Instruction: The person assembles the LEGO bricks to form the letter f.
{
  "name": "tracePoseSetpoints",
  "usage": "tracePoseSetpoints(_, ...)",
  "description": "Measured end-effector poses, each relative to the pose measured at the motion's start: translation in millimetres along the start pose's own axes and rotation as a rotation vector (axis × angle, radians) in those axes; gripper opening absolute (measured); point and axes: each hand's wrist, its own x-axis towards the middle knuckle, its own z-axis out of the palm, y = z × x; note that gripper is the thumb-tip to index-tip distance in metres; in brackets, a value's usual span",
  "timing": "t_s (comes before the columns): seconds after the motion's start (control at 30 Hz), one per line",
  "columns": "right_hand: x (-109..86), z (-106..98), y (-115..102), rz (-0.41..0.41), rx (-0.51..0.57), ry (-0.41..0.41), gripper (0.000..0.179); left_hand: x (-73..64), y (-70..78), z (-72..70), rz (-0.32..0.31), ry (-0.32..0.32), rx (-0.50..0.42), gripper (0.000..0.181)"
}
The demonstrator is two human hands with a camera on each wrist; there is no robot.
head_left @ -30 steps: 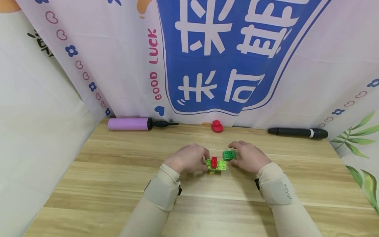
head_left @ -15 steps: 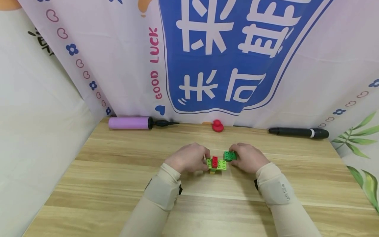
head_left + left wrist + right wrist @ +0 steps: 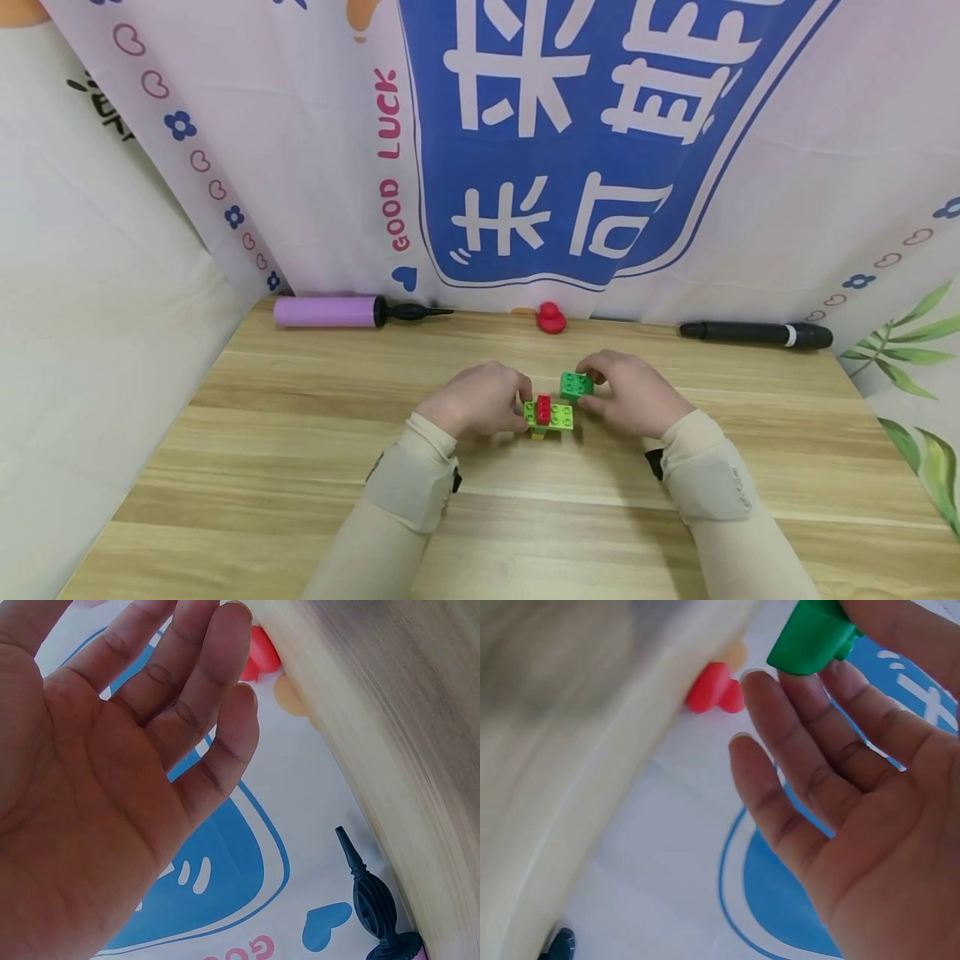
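Note:
In the head view my left hand (image 3: 480, 400) holds the left end of a lime-green toy brick plate (image 3: 558, 417) between thumb and fingers. A small red brick (image 3: 543, 409) sits across the plate's top, and part of a yellow brick (image 3: 537, 433) shows underneath. My right hand (image 3: 633, 393) pinches a green studded brick (image 3: 576, 385) just behind the plate's right end. The right wrist view shows this green brick (image 3: 814, 637) between thumb and fingertips, its slanted side visible. From the left wrist, the palm (image 3: 90, 802) and bent fingers appear; the bricks are out of that view.
Along the table's back edge lie a purple hand pump (image 3: 326, 312) with a black nozzle, a red rubber-duck-like toy (image 3: 551, 318) and a black microphone-shaped object (image 3: 753, 335). A printed cloth (image 3: 322, 167) hangs behind the wooden table (image 3: 300, 467).
My right hand has closed its fingers on the green brick and moved it slightly back and left, tilting it. The left hand and the lime-green plate have stayed in place.

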Motion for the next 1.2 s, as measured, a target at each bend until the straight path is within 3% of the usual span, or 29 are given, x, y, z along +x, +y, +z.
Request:
tracePoseSetpoints(0.17,-3.6,-7.5,-9.1,-0.035,0.048,0.03,0.035,-0.4,0.0,-1.1,-0.004,-0.001,-0.009,0.029)
tracePoseSetpoints(0.37,-8.4,-12.9,-22.8,-0.139,0.126,0.021,0.03,-0.5,-0.7,-2.1,0.012,0.005,0.0,0.029)
tracePoseSetpoints(0.53,-10.6,-12.3,-30.0,-0.18,0.1,0.028,0.027,0.3,-1.3,-1.6,0.018,0.005,0.008,0.03)
tracePoseSetpoints(1.2,-11.4,-9.1,-32.0,-0.199,0.077,0.006,0.03,-0.3,-0.4,-1.6,0.019,0.006,0.011,0.031)
